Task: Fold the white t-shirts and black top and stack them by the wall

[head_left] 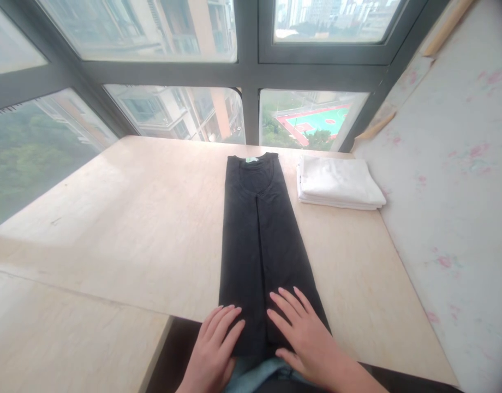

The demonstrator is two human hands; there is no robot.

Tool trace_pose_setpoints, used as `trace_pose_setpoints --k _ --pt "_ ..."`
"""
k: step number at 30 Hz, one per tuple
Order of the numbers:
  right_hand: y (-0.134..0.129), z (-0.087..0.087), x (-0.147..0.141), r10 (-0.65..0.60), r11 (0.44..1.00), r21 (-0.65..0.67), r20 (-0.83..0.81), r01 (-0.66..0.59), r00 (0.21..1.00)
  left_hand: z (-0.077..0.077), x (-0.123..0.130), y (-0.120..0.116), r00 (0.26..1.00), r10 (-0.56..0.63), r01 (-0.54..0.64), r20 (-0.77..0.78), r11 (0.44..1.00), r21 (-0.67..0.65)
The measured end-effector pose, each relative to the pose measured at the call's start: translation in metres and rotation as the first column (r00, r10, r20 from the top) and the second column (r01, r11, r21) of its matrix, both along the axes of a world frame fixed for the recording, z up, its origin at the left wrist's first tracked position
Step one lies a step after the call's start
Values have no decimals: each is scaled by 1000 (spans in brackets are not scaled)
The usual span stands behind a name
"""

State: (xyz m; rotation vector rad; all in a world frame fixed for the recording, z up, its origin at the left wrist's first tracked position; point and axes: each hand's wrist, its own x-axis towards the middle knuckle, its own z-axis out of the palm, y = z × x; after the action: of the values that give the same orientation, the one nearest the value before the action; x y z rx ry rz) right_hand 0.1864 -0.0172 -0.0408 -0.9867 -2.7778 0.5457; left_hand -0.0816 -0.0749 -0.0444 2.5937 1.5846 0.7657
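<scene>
A black shirt [251, 245] lies lengthwise on the pale tabletop, its two sides folded in so that they meet along the middle. Its round neckline and a small light label point toward the window, while the lower end reaches the near edge. My left hand [214, 344] rests on the lower left edge of the fabric, fingers stretched out and thumb a little apart. On the lower right part, my right hand [304, 333] lies with fingers spread over the cloth. Neither hand grips anything that I can see.
White folded cloths [339, 183] are stacked at the back right, near the flowered wall [447, 218]. Grey-framed windows [249, 76] border the far and left sides. The pale tabletop [144, 218] has a corner cut in at the near left, with a dark gap below.
</scene>
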Motion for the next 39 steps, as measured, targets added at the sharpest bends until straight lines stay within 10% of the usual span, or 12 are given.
trace_pose_setpoints --k 8,14,25,32,39 --pt "-2 -1 31 9 999 48 8 -9 1000 -7 -2 -15 997 -23 27 -72 998 54" --pt "-9 -4 36 -43 995 83 -38 46 998 -8 10 -17 984 178 -178 21 984 6" --pt "-15 -12 53 -3 992 126 -47 9 999 -20 -5 -24 998 40 -38 -52 999 38" --pt "-28 -21 35 -127 964 217 -139 155 982 -37 10 -5 985 161 -155 -68 985 74" --pt "-35 -25 28 -175 936 263 -225 233 958 -21 13 -2 998 57 -52 -25 986 161"
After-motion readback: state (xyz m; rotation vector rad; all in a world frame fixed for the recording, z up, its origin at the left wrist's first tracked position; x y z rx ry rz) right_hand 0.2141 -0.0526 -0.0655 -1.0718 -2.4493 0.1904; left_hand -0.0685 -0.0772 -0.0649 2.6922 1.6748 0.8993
